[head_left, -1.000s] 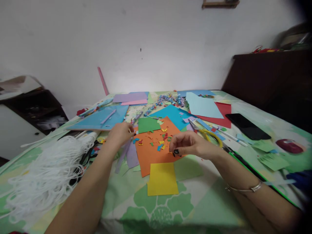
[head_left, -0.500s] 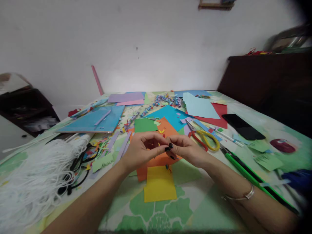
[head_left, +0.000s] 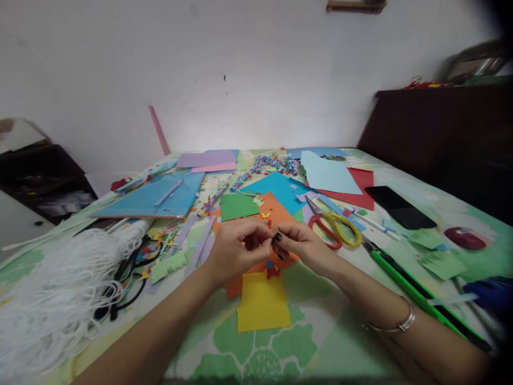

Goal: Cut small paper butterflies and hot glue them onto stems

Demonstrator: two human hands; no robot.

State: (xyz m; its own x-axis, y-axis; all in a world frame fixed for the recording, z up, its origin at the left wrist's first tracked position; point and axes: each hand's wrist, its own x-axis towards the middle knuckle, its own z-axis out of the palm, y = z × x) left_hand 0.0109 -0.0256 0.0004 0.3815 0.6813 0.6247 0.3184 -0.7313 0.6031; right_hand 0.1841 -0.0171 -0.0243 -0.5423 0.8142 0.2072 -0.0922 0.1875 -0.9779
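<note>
My left hand and my right hand meet above the orange paper, thumbs and fingertips pinched together. Whatever lies between the fingertips is too small and covered to make out. Just below the hands, small red and blue paper cutouts lie at the top edge of a yellow paper square. Beyond the fingers, a tiny yellow cutout rests on the orange sheet. Scissors with red and yellow handles lie right of my right hand.
On the left are a heap of white string and a blue sheet stack. To the right lie a green utility knife, a black phone and red paper. Curled paper strips lie at the back.
Both hands stay pinched together, with the left fingers shifting slightly. The red and blue cutouts by the yellow square show more fully now.
</note>
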